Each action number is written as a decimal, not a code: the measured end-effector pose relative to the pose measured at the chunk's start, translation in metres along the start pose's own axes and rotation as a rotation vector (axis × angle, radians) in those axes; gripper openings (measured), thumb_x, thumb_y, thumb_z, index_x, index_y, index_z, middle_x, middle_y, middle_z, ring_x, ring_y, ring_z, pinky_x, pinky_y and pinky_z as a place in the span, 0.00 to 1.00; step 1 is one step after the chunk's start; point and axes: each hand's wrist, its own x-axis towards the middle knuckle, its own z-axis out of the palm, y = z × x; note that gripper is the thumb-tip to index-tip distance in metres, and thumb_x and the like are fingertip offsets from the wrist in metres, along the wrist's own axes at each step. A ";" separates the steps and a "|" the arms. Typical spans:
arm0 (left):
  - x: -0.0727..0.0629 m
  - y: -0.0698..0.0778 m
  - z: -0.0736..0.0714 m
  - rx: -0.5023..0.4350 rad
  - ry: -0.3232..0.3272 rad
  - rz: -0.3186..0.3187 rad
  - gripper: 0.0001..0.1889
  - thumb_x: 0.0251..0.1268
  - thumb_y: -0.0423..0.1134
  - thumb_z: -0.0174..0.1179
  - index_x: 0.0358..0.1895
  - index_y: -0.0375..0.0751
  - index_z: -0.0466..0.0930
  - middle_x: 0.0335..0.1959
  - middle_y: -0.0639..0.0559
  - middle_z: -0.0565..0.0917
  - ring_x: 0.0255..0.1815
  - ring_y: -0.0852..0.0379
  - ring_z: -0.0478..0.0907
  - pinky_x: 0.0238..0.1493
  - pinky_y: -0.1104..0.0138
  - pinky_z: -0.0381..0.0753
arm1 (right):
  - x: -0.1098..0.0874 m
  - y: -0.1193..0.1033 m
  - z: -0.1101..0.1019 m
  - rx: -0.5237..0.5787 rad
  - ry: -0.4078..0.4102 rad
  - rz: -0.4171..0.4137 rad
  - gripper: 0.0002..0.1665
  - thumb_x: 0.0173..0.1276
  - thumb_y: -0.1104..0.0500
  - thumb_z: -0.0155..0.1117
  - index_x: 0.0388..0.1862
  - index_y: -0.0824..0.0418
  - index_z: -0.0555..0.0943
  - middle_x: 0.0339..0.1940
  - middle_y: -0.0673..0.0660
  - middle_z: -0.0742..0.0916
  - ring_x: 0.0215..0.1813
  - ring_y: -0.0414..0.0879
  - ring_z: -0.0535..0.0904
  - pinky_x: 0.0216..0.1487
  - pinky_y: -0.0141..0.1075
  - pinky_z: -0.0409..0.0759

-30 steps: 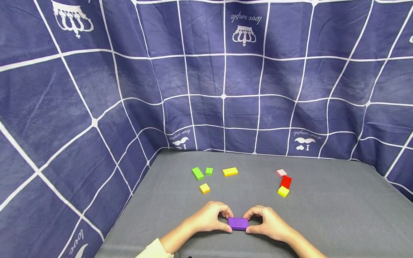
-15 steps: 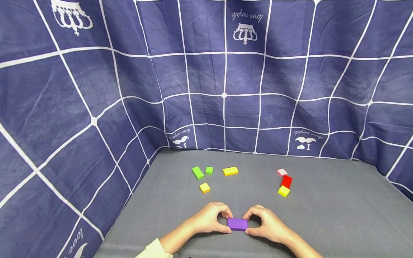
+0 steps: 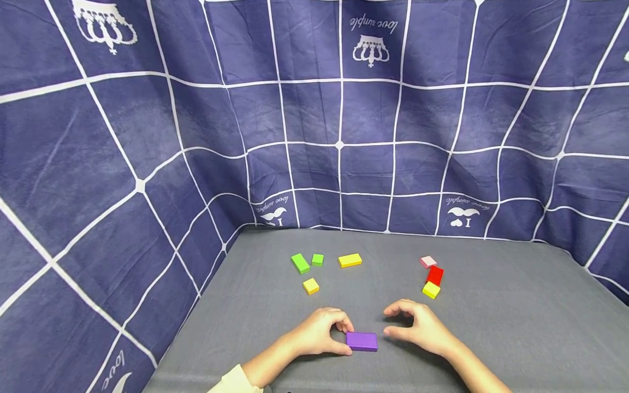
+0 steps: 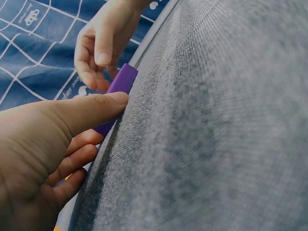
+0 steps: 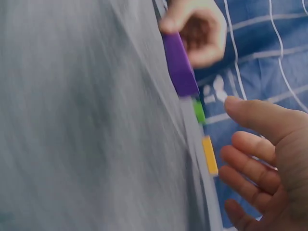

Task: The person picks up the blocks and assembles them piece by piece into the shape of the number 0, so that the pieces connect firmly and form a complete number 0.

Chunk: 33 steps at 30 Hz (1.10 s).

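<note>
The right hand (image 3: 423,331) no longer touches the purple rectangular block (image 3: 361,341). It is now apart, farther right.

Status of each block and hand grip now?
Purple block: flat, right end free
Left hand grip: pinching purple's left end
Right hand grip: open, holding nothing
Red block: unheld
Bright-yellow block: unheld, contact with red unclear
Pink block: unheld
Long green block: unheld
Small green block: unheld
Long yellow block: unheld
Small orange-yellow block: unheld

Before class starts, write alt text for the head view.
A left hand holds one end of a purple block on a grey surface; the open right hand is apart from it. Seven other blocks lie farther back.
</note>
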 end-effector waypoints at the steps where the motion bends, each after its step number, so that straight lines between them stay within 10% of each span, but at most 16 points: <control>1: 0.000 0.000 0.000 -0.003 -0.001 -0.004 0.16 0.46 0.41 0.77 0.38 0.46 0.82 0.32 0.63 0.79 0.36 0.72 0.73 0.42 0.79 0.73 | 0.000 0.002 -0.003 -0.008 0.019 0.030 0.17 0.52 0.59 0.79 0.41 0.57 0.84 0.37 0.51 0.86 0.41 0.46 0.80 0.42 0.37 0.75; 10: 0.000 0.000 0.000 -0.006 -0.013 -0.025 0.16 0.46 0.41 0.77 0.38 0.46 0.81 0.32 0.62 0.79 0.36 0.72 0.73 0.43 0.79 0.72 | 0.000 0.022 -0.034 -0.098 0.118 0.252 0.13 0.54 0.56 0.77 0.38 0.58 0.85 0.36 0.47 0.87 0.41 0.39 0.81 0.43 0.37 0.77; 33: 0.000 0.000 0.000 -0.031 -0.016 -0.042 0.16 0.46 0.40 0.78 0.37 0.46 0.81 0.32 0.64 0.78 0.36 0.73 0.73 0.42 0.79 0.73 | 0.004 0.052 -0.064 -0.204 0.253 0.333 0.13 0.56 0.60 0.75 0.40 0.64 0.85 0.35 0.55 0.88 0.36 0.42 0.82 0.36 0.33 0.79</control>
